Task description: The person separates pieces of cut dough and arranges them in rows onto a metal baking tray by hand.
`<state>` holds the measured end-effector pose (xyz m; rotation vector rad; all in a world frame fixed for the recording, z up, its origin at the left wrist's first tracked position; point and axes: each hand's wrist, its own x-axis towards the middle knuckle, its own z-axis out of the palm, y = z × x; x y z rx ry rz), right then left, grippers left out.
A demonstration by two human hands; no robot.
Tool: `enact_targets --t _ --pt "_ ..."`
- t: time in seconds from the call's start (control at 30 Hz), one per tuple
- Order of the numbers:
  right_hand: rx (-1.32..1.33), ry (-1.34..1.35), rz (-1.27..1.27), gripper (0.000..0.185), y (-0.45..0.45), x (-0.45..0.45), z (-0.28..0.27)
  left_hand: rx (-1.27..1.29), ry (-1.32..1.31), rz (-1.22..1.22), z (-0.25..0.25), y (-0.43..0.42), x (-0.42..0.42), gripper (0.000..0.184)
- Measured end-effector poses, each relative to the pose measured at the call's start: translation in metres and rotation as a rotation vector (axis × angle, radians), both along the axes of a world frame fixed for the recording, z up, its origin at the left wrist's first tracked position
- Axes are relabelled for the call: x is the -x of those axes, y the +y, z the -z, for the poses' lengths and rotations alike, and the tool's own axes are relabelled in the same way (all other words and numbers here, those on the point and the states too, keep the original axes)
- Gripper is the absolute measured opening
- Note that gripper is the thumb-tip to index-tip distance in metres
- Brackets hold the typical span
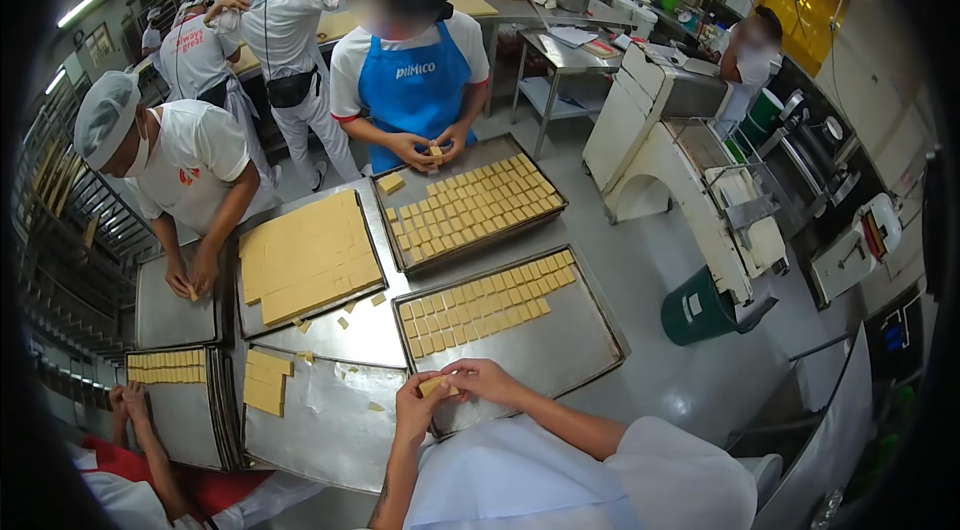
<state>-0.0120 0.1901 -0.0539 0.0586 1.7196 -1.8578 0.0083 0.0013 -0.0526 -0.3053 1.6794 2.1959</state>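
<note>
Dough piece (437, 386), small, yellow and block-like, sat between the person's two hands near the close left corner of a tray (570, 355); whether it touched the tray could not be told. The left hand (413, 412) had its fingers curled in around one side, while the right hand (485, 380) reached across with its fingertips pinched on the other, so both were nearly closed on it. The fingers hid part of its outline. It looked light, and probably soft enough to dent or crumble under a hard squeeze, more dry than slippery; a gentle hold with the fingertips on its sides seemed the safest. Matching cut pieces (488, 302) lay in rows across the tray's far part. Left of that, on the metal tabletop (372, 335), were a few scraps (343, 323) and a large scored slab (305, 255).
</note>
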Motion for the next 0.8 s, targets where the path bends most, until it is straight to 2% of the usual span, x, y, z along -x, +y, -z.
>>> enact_targets --t 0.07,0.27,0.47,0.8 --pt "0.036 0.007 0.019 0.035 -0.001 -0.001 -0.001 -0.084 -0.042 -0.045 -0.007 0.002 0.002 0.034" --pt "0.131 0.043 0.027 0.041 0.001 -0.004 -0.003 0.057 -0.033 -0.071 -0.016 0.004 0.004 0.026" --pt "0.005 0.146 0.028 0.041 0.007 -0.005 -0.001 0.000 -0.090 -0.048 -0.005 0.007 0.007 0.027" --pt "0.196 0.031 0.061 0.041 0.043 -0.003 -0.006 0.006 -0.102 -0.071 -0.021 0.048 0.010 0.025"
